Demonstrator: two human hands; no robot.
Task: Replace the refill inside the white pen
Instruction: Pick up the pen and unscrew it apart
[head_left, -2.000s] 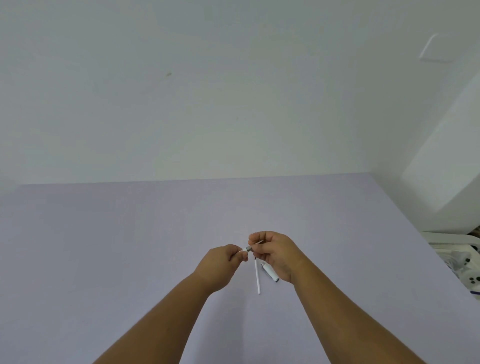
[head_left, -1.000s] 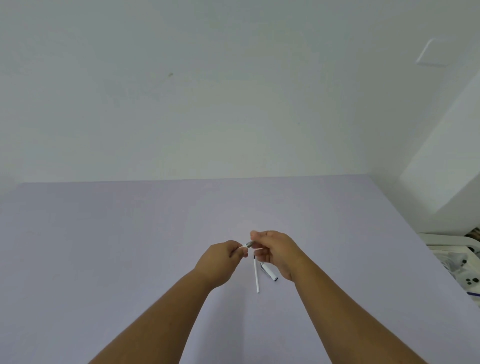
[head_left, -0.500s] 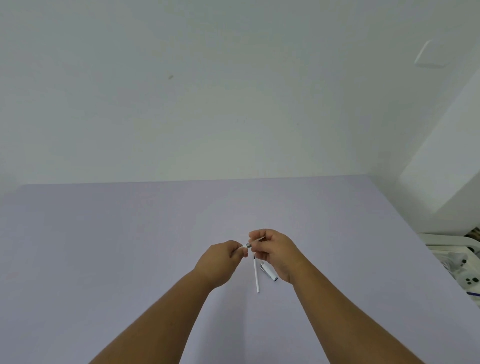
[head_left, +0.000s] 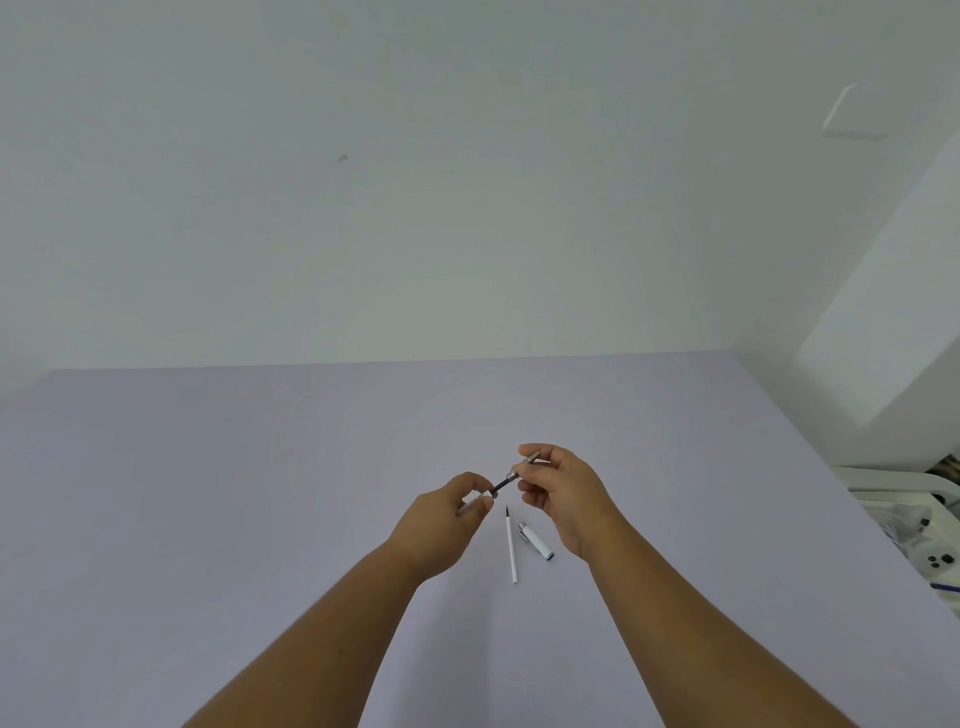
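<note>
My left hand (head_left: 441, 525) is shut on the white pen barrel (head_left: 470, 505), mostly hidden inside the fist. My right hand (head_left: 563, 491) pinches the silver tip section (head_left: 524, 465). A dark refill (head_left: 501, 486) bridges the gap between the two hands. On the lilac table (head_left: 260, 493), just below the hands, lie a thin white spare refill (head_left: 511, 545) and a white pen cap (head_left: 536, 541) with a clip.
A plain wall rises behind the table's far edge. White equipment (head_left: 914, 525) sits beyond the table's right edge. A white block (head_left: 883, 338) stands at the right.
The hands have moved apart: my right hand rose up and right with the tip section, and the dark refill now shows between the hands.
</note>
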